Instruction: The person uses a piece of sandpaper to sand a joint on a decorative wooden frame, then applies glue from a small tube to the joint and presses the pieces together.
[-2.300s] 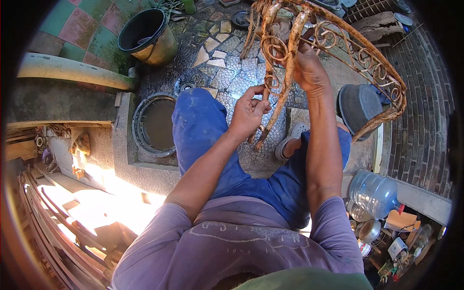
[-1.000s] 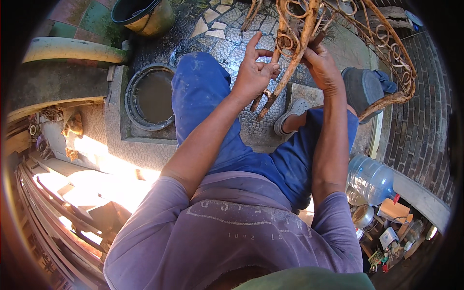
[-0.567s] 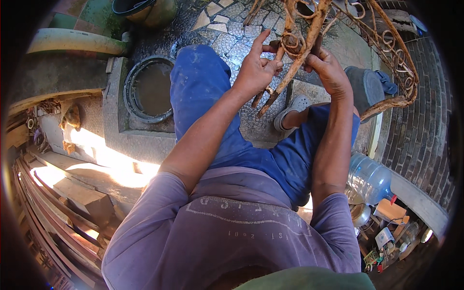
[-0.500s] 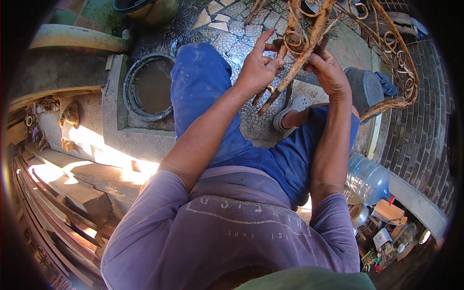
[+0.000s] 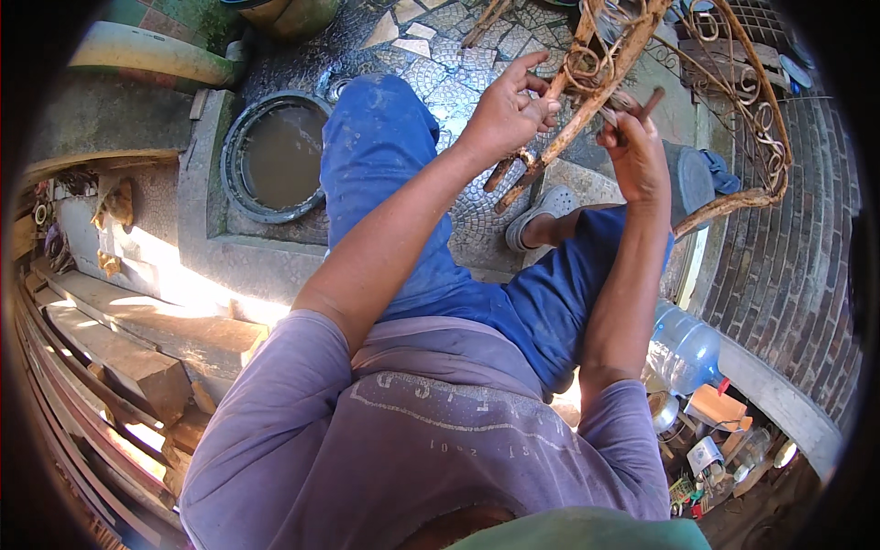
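A brown frame with rough, flaking bars and curled scrollwork (image 5: 610, 82) stands tilted at the upper right of the head view; I cannot tell whether it is metal or cane. My left hand (image 5: 509, 105) grips one of its bars between thumb and fingers, the index finger stretched along the far side. On the other side of the bars, my right hand (image 5: 634, 151) is closed around a thin brown strip (image 5: 654, 103), its end sticking up past the fingers. The strip's other end is hidden behind the frame. The bars' lower ends hang above the paving.
A round black tub of murky water (image 5: 280, 160) stands left of my knee. Wooden beams (image 5: 128, 357) lie at the lower left. To the right are a grey bucket (image 5: 692, 183), a clear plastic water jug (image 5: 683, 348) and assorted clutter. A brick-patterned surface (image 5: 779, 275) runs along the right.
My right hand has turned and drawn slightly back from the bars, and the strip's end now shows above it. The frame and my left hand have shifted a little right in view.
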A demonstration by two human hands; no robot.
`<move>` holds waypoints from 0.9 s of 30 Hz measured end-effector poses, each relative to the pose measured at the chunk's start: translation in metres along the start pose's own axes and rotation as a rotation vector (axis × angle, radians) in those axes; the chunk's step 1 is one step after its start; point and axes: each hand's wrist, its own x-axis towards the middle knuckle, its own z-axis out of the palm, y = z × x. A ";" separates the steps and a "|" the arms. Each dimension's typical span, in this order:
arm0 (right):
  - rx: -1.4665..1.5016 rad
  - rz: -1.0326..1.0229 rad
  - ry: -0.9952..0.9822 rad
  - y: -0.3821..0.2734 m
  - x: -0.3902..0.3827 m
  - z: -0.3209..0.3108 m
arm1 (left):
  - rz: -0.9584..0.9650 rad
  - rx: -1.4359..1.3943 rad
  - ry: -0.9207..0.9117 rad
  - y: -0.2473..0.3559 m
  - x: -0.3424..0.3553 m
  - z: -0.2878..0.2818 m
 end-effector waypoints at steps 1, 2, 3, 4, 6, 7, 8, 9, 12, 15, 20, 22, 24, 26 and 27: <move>0.062 -0.025 0.026 -0.003 -0.008 -0.001 | 0.002 -0.032 -0.020 0.001 0.006 0.001; 0.102 -0.080 0.032 -0.009 -0.016 0.003 | 0.005 -0.061 -0.038 0.004 0.011 0.002; 0.142 -0.135 0.039 -0.014 -0.026 0.008 | 0.029 -0.046 -0.037 0.006 0.015 0.004; 0.180 -0.195 0.046 -0.020 -0.036 0.015 | 0.030 -0.034 -0.045 0.007 0.019 0.006; 0.140 -0.264 0.104 -0.034 -0.049 0.033 | 0.037 -0.012 -0.060 0.010 0.030 0.010; 0.098 -0.296 0.109 -0.042 -0.052 0.042 | 0.049 -0.041 -0.052 0.010 0.034 0.011; 0.056 -0.328 0.116 -0.049 -0.054 0.050 | 0.048 -0.056 -0.054 0.009 0.037 0.013; -0.087 -0.361 0.152 -0.055 -0.049 0.059 | 0.048 -0.071 -0.055 0.008 0.042 0.013; -0.614 -0.370 0.249 -0.073 -0.033 0.096 | 0.061 -0.061 -0.030 0.003 0.046 0.013; -1.269 -0.657 0.370 -0.055 -0.002 0.109 | 0.107 0.045 0.039 -0.004 0.045 0.012; -1.674 -0.518 0.461 -0.042 -0.007 0.145 | 0.149 0.071 0.039 -0.006 0.038 0.005; -1.634 -0.356 0.448 -0.046 -0.015 0.146 | 0.137 0.026 0.018 -0.006 0.036 0.011; -1.624 -0.408 0.386 -0.049 -0.018 0.146 | 0.224 0.058 0.067 -0.016 0.037 0.009; -1.599 -0.413 0.421 -0.045 -0.018 0.144 | 0.194 0.131 0.048 -0.016 0.036 0.006; -1.570 -0.408 0.425 -0.044 -0.015 0.146 | 0.187 0.062 0.040 -0.015 0.037 0.003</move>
